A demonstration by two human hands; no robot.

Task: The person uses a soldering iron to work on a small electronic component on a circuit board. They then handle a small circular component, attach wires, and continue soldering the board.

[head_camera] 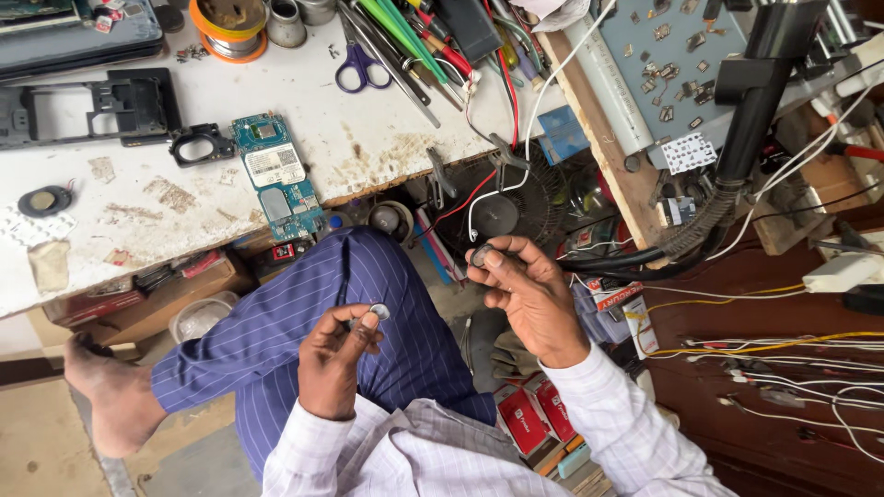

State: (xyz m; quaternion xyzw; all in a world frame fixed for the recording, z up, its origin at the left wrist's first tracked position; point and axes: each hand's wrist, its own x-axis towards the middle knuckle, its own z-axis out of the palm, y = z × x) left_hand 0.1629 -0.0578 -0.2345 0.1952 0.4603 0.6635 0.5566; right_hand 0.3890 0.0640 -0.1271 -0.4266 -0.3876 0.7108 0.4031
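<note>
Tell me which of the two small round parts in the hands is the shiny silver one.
The small disc pinched in the left hand; the one in the right hand is dark grey.

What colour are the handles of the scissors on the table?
Purple; the scissors show best in the head view, lying on the white table.

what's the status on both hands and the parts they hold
Left hand pinching small round silver disc. Right hand pinching small dark round part. Hands apart above blue striped trouser leg; nothing between.
</note>
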